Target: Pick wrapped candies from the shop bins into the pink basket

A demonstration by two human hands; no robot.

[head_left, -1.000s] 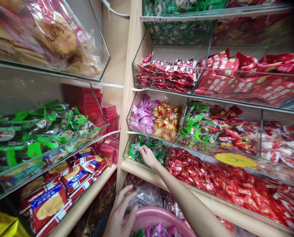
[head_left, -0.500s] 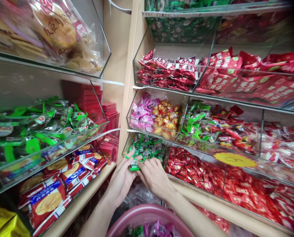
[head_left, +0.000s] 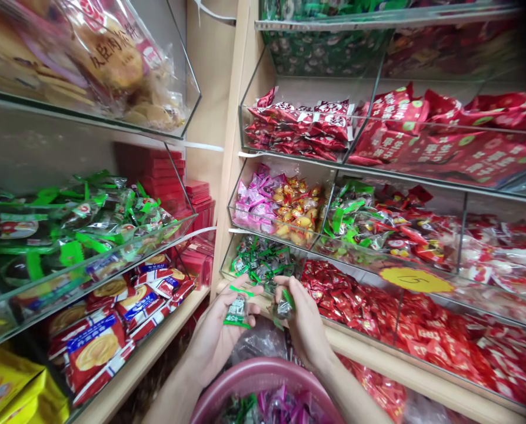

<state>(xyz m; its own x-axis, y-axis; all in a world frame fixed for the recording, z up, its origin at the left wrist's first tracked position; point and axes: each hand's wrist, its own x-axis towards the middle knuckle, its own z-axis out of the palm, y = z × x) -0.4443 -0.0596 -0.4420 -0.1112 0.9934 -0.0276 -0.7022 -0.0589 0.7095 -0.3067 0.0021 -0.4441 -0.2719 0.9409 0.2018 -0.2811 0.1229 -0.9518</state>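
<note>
In my left hand (head_left: 216, 330) lies a small green-and-clear wrapped candy (head_left: 237, 309), its printed face turned up against my curled fingers. My right hand (head_left: 306, 327) pinches another green-edged wrapped candy (head_left: 285, 306) between thumb and fingers. Both hands are above the rim of a pink basin (head_left: 219, 377), which holds green-wrapped and purple-wrapped candies (head_left: 285, 406). Just beyond my fingers is a clear bin with a heap of the same green candies (head_left: 263, 259).
To the right stand tiered clear bins of red-wrapped candies (head_left: 355, 300) with a yellow price tag (head_left: 416, 280). Left shelves hold green-wrapped packets (head_left: 99, 206), red-and-blue biscuit packs (head_left: 93, 350) and a yellow package (head_left: 16, 383). A wooden post (head_left: 227, 118) divides the two sides.
My hands have moved apart, the right one shifting rightward and turning. A candy now shows in my right hand, while the one in my left has come down slightly.
</note>
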